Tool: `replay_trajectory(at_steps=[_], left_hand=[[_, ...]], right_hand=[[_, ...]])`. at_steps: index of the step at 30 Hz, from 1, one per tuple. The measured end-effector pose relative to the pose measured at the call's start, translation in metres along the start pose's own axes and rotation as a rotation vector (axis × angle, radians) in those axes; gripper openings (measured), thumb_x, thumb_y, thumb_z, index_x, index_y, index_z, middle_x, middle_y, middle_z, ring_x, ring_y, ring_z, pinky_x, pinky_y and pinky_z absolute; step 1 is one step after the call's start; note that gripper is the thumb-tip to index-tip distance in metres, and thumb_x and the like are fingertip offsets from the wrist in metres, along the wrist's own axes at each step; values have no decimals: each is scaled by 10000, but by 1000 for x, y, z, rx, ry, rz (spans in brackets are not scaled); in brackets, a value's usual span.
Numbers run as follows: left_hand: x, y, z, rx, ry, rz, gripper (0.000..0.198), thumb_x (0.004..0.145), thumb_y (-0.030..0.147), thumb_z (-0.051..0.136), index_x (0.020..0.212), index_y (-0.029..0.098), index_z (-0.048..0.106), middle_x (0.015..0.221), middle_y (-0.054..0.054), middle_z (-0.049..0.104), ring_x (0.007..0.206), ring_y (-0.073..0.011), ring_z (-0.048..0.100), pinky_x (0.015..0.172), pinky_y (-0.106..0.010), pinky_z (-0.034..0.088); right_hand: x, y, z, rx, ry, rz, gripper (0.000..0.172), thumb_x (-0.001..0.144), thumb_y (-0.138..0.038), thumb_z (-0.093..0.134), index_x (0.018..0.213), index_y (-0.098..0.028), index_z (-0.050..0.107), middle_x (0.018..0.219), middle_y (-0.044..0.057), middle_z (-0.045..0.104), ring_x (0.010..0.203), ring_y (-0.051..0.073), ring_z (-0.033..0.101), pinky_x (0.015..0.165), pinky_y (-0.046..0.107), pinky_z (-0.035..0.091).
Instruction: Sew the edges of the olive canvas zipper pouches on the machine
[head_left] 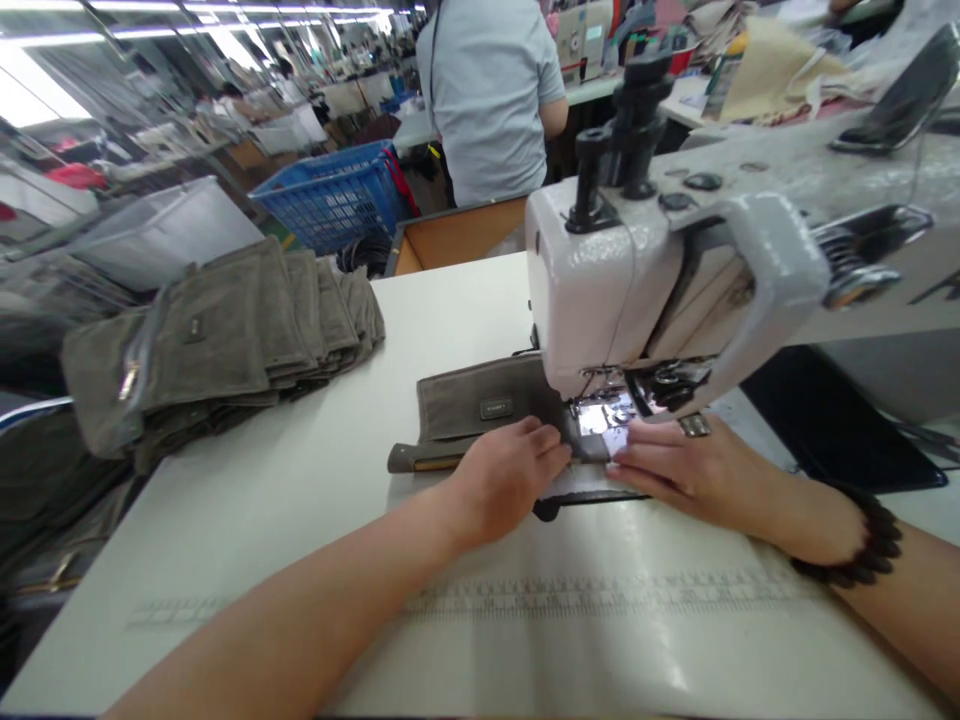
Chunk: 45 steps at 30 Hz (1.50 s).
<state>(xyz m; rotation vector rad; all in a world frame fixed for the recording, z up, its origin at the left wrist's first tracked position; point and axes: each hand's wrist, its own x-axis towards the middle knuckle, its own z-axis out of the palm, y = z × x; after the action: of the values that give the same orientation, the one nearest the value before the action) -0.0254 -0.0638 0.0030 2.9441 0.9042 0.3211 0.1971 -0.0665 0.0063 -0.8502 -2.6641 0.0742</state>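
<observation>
Fabric's [454, 403] long axis runs sideways; I can't tell left hand's [510, 475] or right hand's [701, 467] grip.

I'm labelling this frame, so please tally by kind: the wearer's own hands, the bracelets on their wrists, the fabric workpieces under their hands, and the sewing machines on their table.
Hands: 2, left hand and right hand
Bracelets: 1, dark beaded bracelet, right wrist
Fabric workpieces: 1, olive-grey fabric workpiece
Sewing machines: 1, white sewing machine
Total: 5
</observation>
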Motion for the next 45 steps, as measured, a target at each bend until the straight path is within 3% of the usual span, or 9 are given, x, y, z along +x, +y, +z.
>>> replay_trajectory(at_steps=[4, 7, 11, 20, 27, 35, 38, 40, 45], left_hand=[[-22, 19, -5, -119, 155, 28, 214, 865, 87, 361, 941, 55, 558, 847, -97, 580, 745, -161, 516, 669, -288, 497], [-32, 31, -7, -178, 150, 41, 187, 851, 83, 390, 920, 40, 559, 791, -94, 573, 678, -155, 495, 617, -296, 493], [-40, 37, -11, -170, 131, 49, 198, 857, 81, 380, 945, 42, 553, 818, -105, 584, 710, -165, 507, 628, -314, 505], [-62, 50, -13, -214, 310, 7, 199, 836, 80, 459, 1015, 50, 540, 937, -124, 603, 916, -190, 537, 785, -335, 513], [-61, 58, -27, -73, 300, 122, 197, 840, 57, 423, 946, -15, 573, 881, -159, 637, 859, -234, 575, 729, -367, 538], [-65, 64, -35, -6, 277, 92, 209, 862, 83, 396, 941, 13, 576, 866, -132, 641, 837, -207, 586, 732, -333, 533], [-69, 49, -52, -15, 319, -61, 199, 874, 105, 393, 960, 61, 567, 869, -107, 629, 806, -163, 576, 715, -294, 523], [-67, 27, -70, 22, 410, -209, 164, 850, 96, 445, 960, 97, 568, 866, -85, 620, 793, -142, 567, 708, -267, 508], [-18, -60, -121, 292, 651, -282, 132, 834, 134, 485, 899, 125, 599, 865, -53, 622, 831, -144, 569, 773, -274, 470]], right_hand=[[-3, -8, -11, 163, -50, -248, 327, 903, -259, 400, 658, -144, 583, 597, 10, 470, 548, 120, 385, 549, 289, 265], [-3, -10, -11, 185, -62, -263, 353, 898, -254, 408, 592, -143, 544, 590, 9, 450, 541, 121, 346, 542, 297, 237], [-3, -9, -8, 199, -75, -273, 283, 898, -293, 412, 748, -132, 590, 620, 13, 459, 566, 131, 355, 558, 295, 247], [-3, -24, -2, 180, -165, -299, 271, 914, -327, 358, 793, -169, 543, 663, 11, 464, 588, 138, 348, 563, 301, 224], [-4, -32, 2, -52, -34, -342, 240, 874, -142, 373, 654, -164, 466, 614, 17, 435, 580, 149, 316, 553, 320, 189], [-1, -36, -5, -58, 69, -400, 247, 867, -100, 363, 670, -148, 505, 586, 10, 436, 561, 136, 353, 550, 315, 241], [-2, -32, -7, -11, 114, -395, 129, 864, -144, 444, 939, -102, 539, 632, 5, 491, 591, 134, 424, 580, 312, 311], [-1, -29, -7, -7, 161, -361, 214, 852, -154, 484, 1050, -78, 508, 683, 23, 541, 630, 139, 477, 616, 323, 349], [1, -28, 2, -6, 152, -333, 185, 862, -167, 454, 1005, -100, 550, 706, 43, 571, 649, 156, 538, 626, 343, 399]])
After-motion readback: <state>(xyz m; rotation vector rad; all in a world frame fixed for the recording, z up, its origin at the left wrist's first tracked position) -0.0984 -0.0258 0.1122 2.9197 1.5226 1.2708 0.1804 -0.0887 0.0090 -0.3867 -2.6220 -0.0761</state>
